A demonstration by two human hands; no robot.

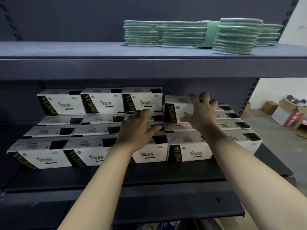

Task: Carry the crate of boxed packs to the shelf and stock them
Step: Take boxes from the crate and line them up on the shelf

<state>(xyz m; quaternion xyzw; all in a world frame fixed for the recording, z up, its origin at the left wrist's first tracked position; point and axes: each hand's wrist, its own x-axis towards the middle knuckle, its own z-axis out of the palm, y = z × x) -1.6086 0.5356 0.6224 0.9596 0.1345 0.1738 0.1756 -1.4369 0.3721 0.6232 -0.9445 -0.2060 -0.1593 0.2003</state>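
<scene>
Stocking looks far along: packs (41, 156) fill the shelf (149, 178) in rows, three stacked at the back; left hand (137, 128) rests on them, fingers apart; right hand (201, 112) grips a top pack (176, 110), fingers clamped over it; crate unseen.

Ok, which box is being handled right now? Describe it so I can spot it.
Find the dark shelf under the green stacks. Along its back stands a raised row of three white boxes; the box is just right of them. It alone is gripped from above by the right hand and sits out of line.
</scene>
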